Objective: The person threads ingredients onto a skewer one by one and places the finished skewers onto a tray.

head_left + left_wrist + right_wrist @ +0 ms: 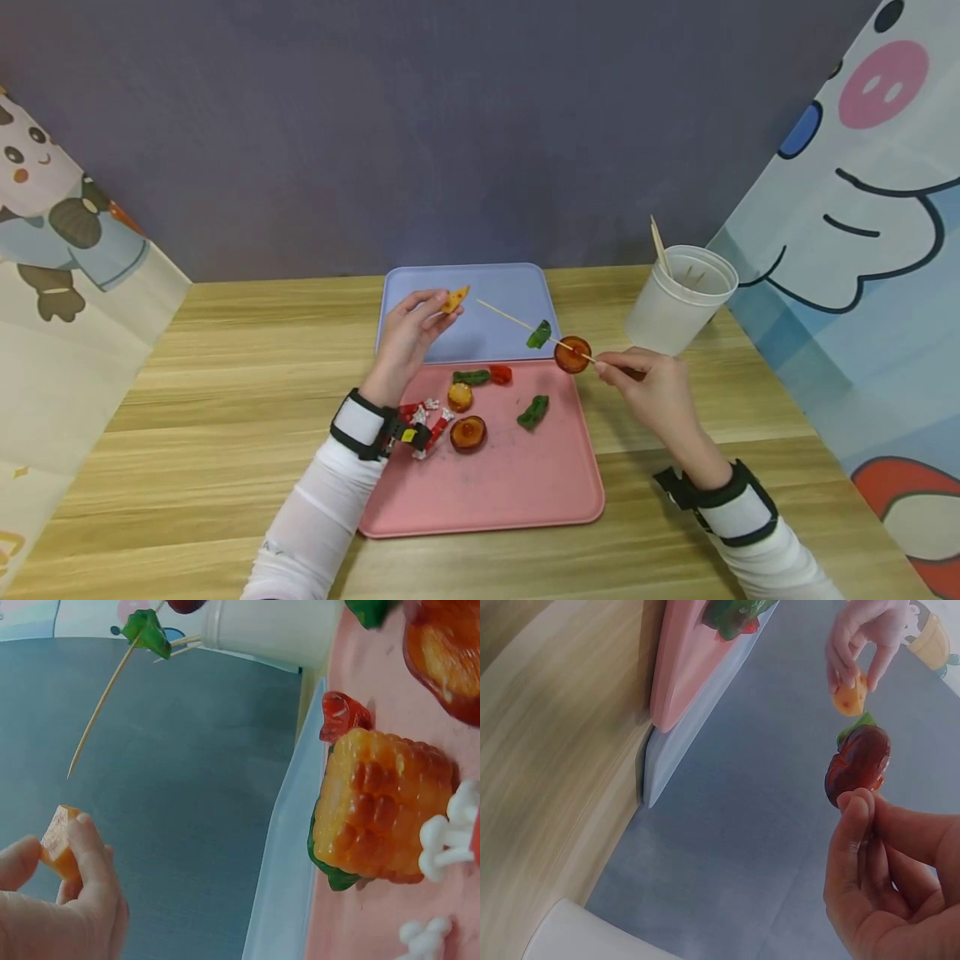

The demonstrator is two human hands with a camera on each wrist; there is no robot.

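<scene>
My left hand (405, 337) pinches a yellow-orange wedge-shaped food piece (454, 300) between thumb and fingers, above the blue tray (517, 283). To the right, my right hand (660, 392) pinches the lower end of a thin wooden skewer (498, 312). Threaded on it are a brown mushroom cap (573, 354), close to the fingers, and a green pepper piece (539, 335) farther up. The bare skewer tip points toward the wedge; in the left wrist view a gap separates them. From the right wrist view, the mushroom (859, 765) hides most of the skewer.
On the pink tray (517, 496) lie a corn piece (382, 806), another mushroom cap (468, 434), green pepper pieces (533, 412), a red piece (501, 374) and red-and-white pieces (438, 425), partly behind the left wrist. A white cup (667, 312) holding skewers stands at the right.
</scene>
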